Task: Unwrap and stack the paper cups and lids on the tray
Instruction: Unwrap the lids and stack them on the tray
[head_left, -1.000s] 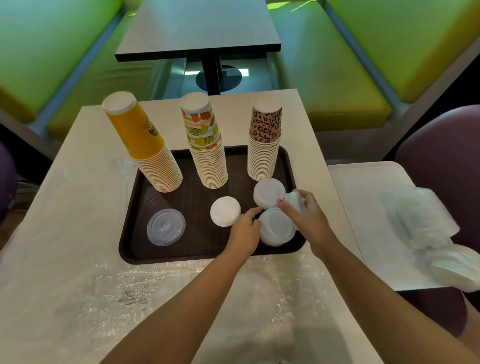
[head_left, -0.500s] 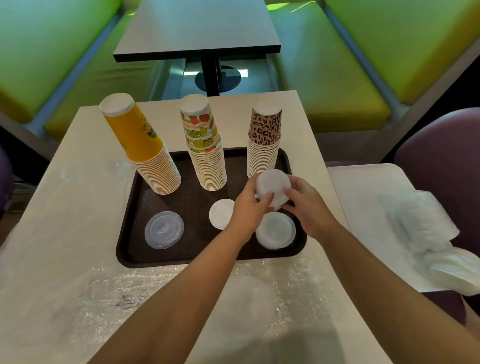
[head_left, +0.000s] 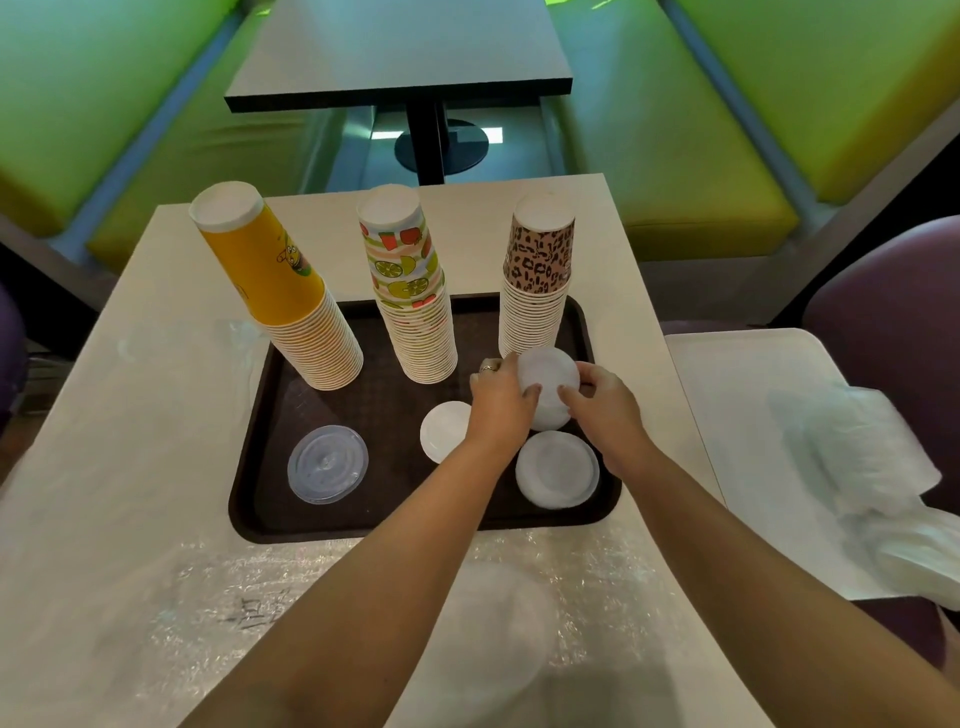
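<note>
I see a stack of white lids (head_left: 548, 387), round and plain, with a flat top. It is held up over the back right part of the brown tray (head_left: 260, 457), just in front of the leopard cup stack (head_left: 535, 291). My left hand (head_left: 501, 402) curls around its left side and my right hand (head_left: 605, 405) curls around its right side, so both hands grip it between them. Another white lid pile (head_left: 557, 469) lies on the tray just below my hands, a small white lid (head_left: 441, 431) lies partly under my left wrist, and a clear lid (head_left: 327, 464) lies well to the left. The orange cup stack (head_left: 280, 291) leans left and shows a small cartoon picture. The fruit cup stack (head_left: 410, 291) shows lemons and strawberries. Dark marks show on the plastic wrap (head_left: 249, 613) on the table, but I cannot read them.
</note>
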